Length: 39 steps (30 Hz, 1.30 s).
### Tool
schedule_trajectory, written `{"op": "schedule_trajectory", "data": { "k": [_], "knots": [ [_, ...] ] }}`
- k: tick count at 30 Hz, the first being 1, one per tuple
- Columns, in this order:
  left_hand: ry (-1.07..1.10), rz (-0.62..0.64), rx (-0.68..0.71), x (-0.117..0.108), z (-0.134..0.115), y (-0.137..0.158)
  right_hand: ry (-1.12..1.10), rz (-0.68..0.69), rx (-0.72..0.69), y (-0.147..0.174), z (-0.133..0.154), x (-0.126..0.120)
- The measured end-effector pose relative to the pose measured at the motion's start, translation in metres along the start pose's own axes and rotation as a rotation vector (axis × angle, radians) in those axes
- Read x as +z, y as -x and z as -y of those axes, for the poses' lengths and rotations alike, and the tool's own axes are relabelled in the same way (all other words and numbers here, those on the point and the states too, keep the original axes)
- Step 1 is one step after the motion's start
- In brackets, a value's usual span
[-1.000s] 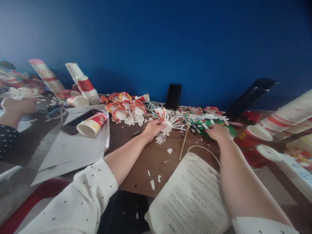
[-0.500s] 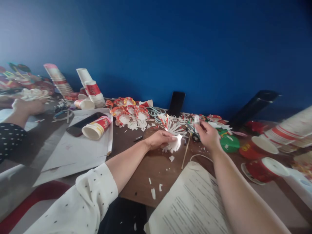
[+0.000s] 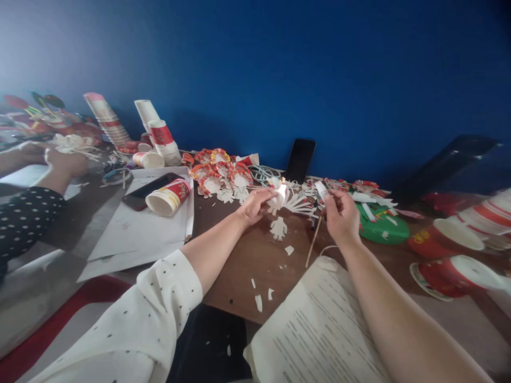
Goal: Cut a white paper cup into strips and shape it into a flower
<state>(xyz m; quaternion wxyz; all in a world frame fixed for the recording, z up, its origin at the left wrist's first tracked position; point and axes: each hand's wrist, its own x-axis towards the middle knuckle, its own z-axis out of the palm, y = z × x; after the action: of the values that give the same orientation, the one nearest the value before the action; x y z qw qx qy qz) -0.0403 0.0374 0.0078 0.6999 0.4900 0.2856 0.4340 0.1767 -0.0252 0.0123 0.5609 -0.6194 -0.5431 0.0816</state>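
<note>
Pinched as it is between the left hand's (image 3: 255,206) thumb and fingers, a white paper cutout (image 3: 280,199) is raised above the brown table (image 3: 231,266). Close by, the right hand (image 3: 342,217) grips a small white piece (image 3: 320,188), its kind unclear. Below the cutout lies a figure-shaped scrap (image 3: 278,229); paper strips (image 3: 300,204) and a thin stick (image 3: 313,243) crowd the space between the hands. Beyond, a dark phone (image 3: 301,160) leans on the blue wall (image 3: 255,80), with red-trimmed cutouts (image 3: 219,171) left of it and a green disc (image 3: 385,227) to the right.

- A shared craft workshop, this was!
- Paper scraps (image 3: 258,303) all over the desk (image 3: 239,266), 
- cups (image 3: 109,127) stood stacked,
- and a co-worker's hands (image 3: 66,163) were busy alongside!
</note>
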Motion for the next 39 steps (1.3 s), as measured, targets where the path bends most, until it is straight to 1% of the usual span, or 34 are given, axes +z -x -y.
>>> {"op": "schedule_trajectory", "data": {
  "k": [2, 4, 6, 8, 10, 12, 14, 15, 16, 17, 20, 22, 24, 27, 31, 33, 36, 39],
  "knots": [
    [-0.017, -0.015, 0.061, -0.005, -0.002, -0.003, -0.01, -0.066, 0.015, -0.002, -0.007, 0.001],
    [-0.142, -0.001, 0.045, -0.006, -0.002, -0.003, -0.033, -0.11, 0.029, -0.003, -0.009, 0.002],
    [-0.375, 0.042, 0.015, -0.004, 0.0, -0.003, -0.054, -0.122, 0.033, -0.003, -0.009, 0.002],
    [-0.639, 0.081, 0.014, -0.001, 0.003, -0.001, -0.059, -0.111, 0.034, -0.003, -0.006, 0.002],
    [-0.817, 0.095, -0.001, 0.002, 0.004, 0.001, -0.049, -0.101, 0.035, -0.001, -0.003, 0.002],
    [-0.867, 0.141, -0.084, 0.006, 0.005, 0.004, -0.042, -0.098, 0.031, 0.0, -0.001, 0.003],
    [-0.845, 0.246, -0.183, 0.01, 0.004, 0.008, -0.039, -0.093, 0.023, 0.001, 0.0, 0.003],
    [-0.828, 0.32, -0.202, 0.013, 0.004, 0.01, -0.041, -0.088, 0.023, 0.002, 0.001, 0.003],
    [-0.811, 0.371, -0.189, 0.015, 0.003, 0.011, -0.043, -0.082, 0.024, 0.002, 0.002, 0.003],
    [-0.788, 0.37, -0.163, 0.016, 0.003, 0.012, -0.046, -0.075, 0.027, 0.003, 0.003, 0.003],
    [-0.7, 0.293, -0.077, 0.018, 0.004, 0.013, -0.068, -0.048, 0.039, 0.005, 0.007, 0.004],
    [-0.652, 0.242, -0.068, 0.017, 0.007, 0.011, -0.116, -0.022, 0.065, 0.006, 0.01, 0.005],
    [-0.642, 0.218, -0.074, 0.015, 0.011, 0.008, -0.205, 0.006, 0.111, 0.006, 0.012, 0.006],
    [-0.767, 0.195, -0.05, 0.012, 0.015, 0.006, -0.342, 0.021, 0.168, 0.006, 0.015, 0.009],
    [-1.034, 0.156, 0.112, 0.012, 0.014, 0.007, -0.442, 0.033, 0.197, 0.006, 0.017, 0.012],
    [-1.119, 0.112, 0.191, 0.014, 0.01, 0.009, -0.449, 0.048, 0.206, 0.007, 0.018, 0.012],
    [-1.148, 0.023, 0.311, 0.02, 0.005, 0.014, -0.39, 0.075, 0.225, 0.009, 0.022, 0.012],
    [-1.078, 0.026, 0.324, 0.025, 0.004, 0.018, -0.329, 0.094, 0.23, 0.013, 0.027, 0.013]
  ]
}}
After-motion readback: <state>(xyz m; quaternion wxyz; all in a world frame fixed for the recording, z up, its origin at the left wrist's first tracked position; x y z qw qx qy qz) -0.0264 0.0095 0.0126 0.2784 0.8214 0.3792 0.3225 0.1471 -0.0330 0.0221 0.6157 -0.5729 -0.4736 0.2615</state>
